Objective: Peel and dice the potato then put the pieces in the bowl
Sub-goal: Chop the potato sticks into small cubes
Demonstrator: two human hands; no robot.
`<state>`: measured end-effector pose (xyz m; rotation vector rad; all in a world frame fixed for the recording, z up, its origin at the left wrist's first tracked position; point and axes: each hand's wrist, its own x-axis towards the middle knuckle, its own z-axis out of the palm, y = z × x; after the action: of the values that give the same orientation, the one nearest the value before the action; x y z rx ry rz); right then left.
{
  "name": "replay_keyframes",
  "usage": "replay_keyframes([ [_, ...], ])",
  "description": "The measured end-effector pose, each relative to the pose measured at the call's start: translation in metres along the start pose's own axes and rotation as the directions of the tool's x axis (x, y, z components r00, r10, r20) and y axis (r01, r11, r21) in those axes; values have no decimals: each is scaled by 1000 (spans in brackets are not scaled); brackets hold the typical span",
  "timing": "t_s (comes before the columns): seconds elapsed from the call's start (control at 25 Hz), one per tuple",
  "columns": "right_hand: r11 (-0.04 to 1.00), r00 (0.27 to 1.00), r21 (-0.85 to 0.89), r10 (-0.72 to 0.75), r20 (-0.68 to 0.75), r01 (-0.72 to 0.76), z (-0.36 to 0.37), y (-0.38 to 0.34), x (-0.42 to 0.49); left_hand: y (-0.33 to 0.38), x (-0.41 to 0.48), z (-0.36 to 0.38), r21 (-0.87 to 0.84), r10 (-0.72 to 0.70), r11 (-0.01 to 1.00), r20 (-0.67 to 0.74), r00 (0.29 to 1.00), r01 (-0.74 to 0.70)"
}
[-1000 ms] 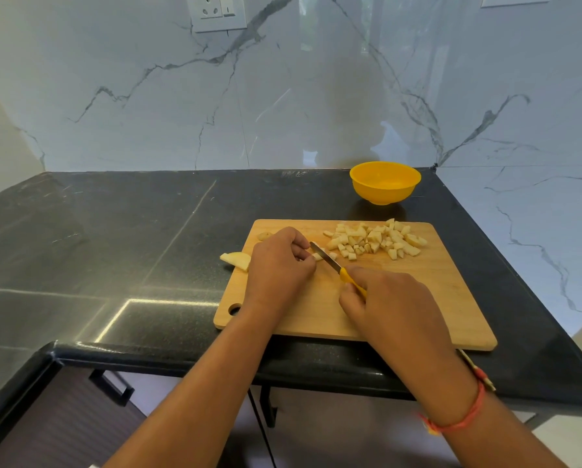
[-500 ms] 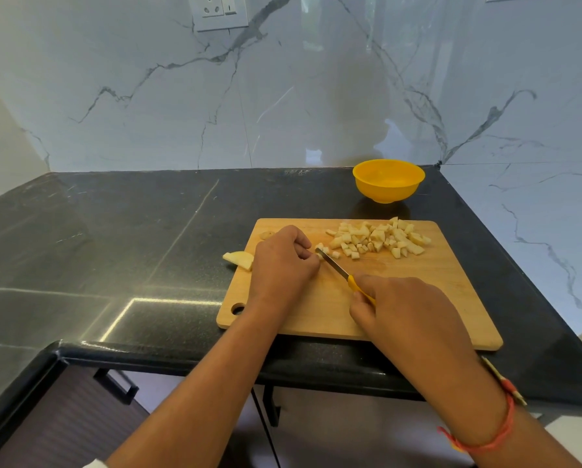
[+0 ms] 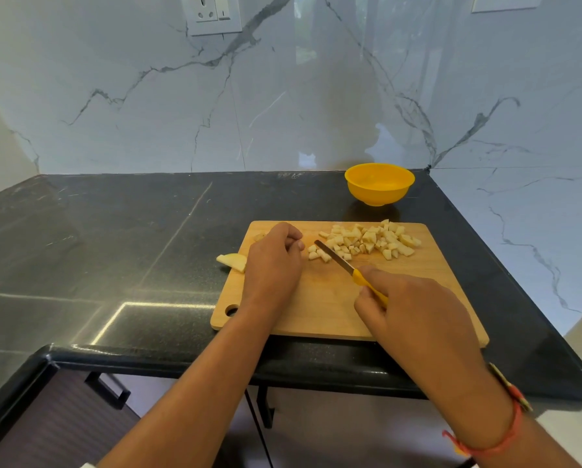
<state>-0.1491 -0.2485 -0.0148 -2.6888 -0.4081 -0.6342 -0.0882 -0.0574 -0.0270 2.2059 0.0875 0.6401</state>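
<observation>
Presently the right grip (image 3: 418, 309) is wrapped round the yellow handle of a knife (image 3: 337, 259), forefinger laid along the top. The blade points far and left over the cutting board (image 3: 316, 309), and its tip sits just beside a few small cubes at the left end of the diced potato (image 3: 374, 243). That pile is spread across the far right part of the board.

The left grip (image 3: 272, 265) rests on the board's left side, knuckles up and fingers curled under. Whether it holds anything beneath cannot be told. A potato wedge (image 3: 230, 261) lies just left of it at the board's left edge, partly hidden by the hand, and a small potato piece (image 3: 259, 236) shows beyond the knuckles.

The yellow bowl (image 3: 379, 184) stands on the black desk (image 3: 148, 231) just beyond the board's far edge, near the marble wall (image 3: 283, 96). A red thread band (image 3: 495, 444) circles the right wrist.
</observation>
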Motion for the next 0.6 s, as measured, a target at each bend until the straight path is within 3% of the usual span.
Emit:
replay_keyframes([
  [0.16,999,997,13,-33,63,32,15,-9,9,1,0,-4,-86,-57,995,-123,991,46],
  [0.6,998,998,-32,49,51,-47,17,23,22,1,3,-6,-187,-151,974,-129,980,125],
])
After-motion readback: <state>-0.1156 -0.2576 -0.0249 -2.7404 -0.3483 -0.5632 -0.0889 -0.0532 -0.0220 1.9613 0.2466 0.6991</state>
